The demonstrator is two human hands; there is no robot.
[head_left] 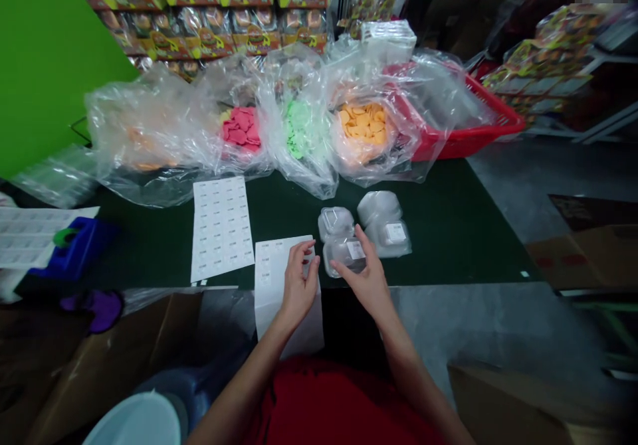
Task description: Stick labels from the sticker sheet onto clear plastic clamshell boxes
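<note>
My right hand spans the front half of a clear plastic clamshell box, thumb on its near left side and fingers on its right. A small white label sits on that half, beside my fingers. The box lies with its two halves spread on the table. To its right is another clear clamshell box, which also bears a white label. My left hand hovers over a mostly bare label sheet, fingers loosely curled and thumb apart. Nothing shows between them. A fuller label sheet lies farther left.
Along the back of the dark green table, open plastic bags hold pink pieces, green pieces and orange pieces. A red basket stands at back right. At left is a blue tape dispenser. Packaged toys are stacked behind.
</note>
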